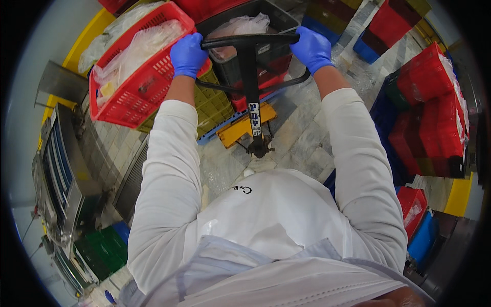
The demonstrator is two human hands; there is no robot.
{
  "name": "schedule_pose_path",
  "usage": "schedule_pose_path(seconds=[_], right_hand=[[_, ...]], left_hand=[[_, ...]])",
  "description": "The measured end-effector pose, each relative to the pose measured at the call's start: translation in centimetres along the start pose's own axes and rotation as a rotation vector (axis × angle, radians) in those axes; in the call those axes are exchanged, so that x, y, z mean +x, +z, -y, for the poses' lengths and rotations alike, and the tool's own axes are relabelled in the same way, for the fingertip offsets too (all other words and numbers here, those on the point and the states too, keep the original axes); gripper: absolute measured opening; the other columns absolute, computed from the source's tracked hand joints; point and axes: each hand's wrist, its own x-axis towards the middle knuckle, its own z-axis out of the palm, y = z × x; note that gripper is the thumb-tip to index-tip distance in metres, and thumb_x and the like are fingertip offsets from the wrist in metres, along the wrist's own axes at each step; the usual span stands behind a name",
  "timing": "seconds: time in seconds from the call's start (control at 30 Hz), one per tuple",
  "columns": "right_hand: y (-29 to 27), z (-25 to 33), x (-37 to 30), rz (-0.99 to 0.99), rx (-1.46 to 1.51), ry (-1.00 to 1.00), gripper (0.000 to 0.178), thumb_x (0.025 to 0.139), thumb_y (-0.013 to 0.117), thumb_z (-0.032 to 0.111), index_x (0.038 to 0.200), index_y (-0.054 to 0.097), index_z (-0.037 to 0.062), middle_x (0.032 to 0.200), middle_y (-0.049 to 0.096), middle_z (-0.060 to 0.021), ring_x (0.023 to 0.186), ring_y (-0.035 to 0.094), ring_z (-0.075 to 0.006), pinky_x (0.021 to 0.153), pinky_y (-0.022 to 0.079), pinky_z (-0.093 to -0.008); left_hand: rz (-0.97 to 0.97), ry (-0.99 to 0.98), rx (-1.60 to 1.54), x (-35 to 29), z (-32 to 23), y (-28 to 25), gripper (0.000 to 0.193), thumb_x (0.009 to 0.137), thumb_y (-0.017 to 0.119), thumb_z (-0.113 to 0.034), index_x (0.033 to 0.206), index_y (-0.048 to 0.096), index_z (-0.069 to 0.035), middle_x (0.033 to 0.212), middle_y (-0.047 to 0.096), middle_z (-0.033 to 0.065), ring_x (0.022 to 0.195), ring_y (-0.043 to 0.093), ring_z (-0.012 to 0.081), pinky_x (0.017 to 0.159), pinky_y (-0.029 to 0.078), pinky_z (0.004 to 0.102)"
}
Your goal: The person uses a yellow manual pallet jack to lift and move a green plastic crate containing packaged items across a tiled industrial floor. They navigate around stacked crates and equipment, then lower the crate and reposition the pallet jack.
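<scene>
Both arms reach forward in white sleeves to the black loop handle [249, 77] of a pallet jack. At the handle's left corner my left hand [187, 56], in a blue glove, is closed around the bar. My right hand [312, 49], gloved alike, grips the right corner. Below the handle shows the jack's yellow body [245, 125]. Just beyond it stands a blue pallet [208, 136] stacked with crates. A red crate [148, 82] with clear plastic bags sits at left on a yellow-green crate [217, 105]. Beside it is a dark grey crate [225, 66], also holding a bag.
To the right stand stacked red crates [424, 117], with more stacks [388, 25] farther back. A metal machine with rollers [64, 169] lines the left side, near a green crate [102, 250]. Underfoot is a grey tiled floor [299, 135].
</scene>
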Motion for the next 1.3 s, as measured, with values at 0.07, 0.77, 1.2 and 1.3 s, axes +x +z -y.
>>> schedule_pose_path(seconds=[0.07,0.77,1.2,1.3], right_hand=[[-0.7,-0.3,-0.1,0.006,-0.008,0.024,0.023,0.087,0.074,0.036,0.106,0.078,0.0224,0.100,0.080,-0.0104,0.097,0.076,-0.0360,0.086,0.060,-0.0469],[-0.1,-2.5,2.1,0.106,-0.039,-0.048,0.036,0.091,0.070,0.048,0.108,0.079,0.0170,0.107,0.077,-0.0201,0.100,0.073,-0.0461,0.083,0.058,-0.0530],[-1.4,-1.5,6.0,0.085,0.269,-0.191,0.023,0.087,0.073,0.034,0.103,0.078,0.0198,0.099,0.079,-0.0146,0.096,0.076,-0.0395,0.083,0.059,-0.0494],[3.3,-2.5,7.3,0.137,0.294,-0.163,0.022,0.086,0.075,0.033,0.102,0.078,0.0191,0.097,0.079,-0.0144,0.094,0.076,-0.0389,0.083,0.060,-0.0484]], left_hand=[[0.016,0.010,-0.044,0.0,-0.6,-0.3,0.012,0.085,0.074,-0.025,0.084,0.068,-0.014,0.082,0.073,0.0141,0.083,0.073,0.0387,0.072,0.058,0.0516],[0.110,-0.082,-0.050,0.3,-2.8,-3.9,0.012,0.084,0.074,-0.023,0.094,0.074,-0.017,0.098,0.076,0.0163,0.095,0.074,0.0418,0.080,0.060,0.0520],[0.084,-0.142,0.152,3.5,-1.5,-4.7,0.009,0.086,0.072,-0.023,0.090,0.069,-0.015,0.092,0.073,0.0157,0.091,0.072,0.0414,0.078,0.058,0.0540],[0.120,-0.153,0.166,2.7,-0.7,0.7,0.009,0.087,0.071,-0.023,0.087,0.068,-0.015,0.090,0.072,0.0159,0.089,0.071,0.0415,0.077,0.058,0.0541]])
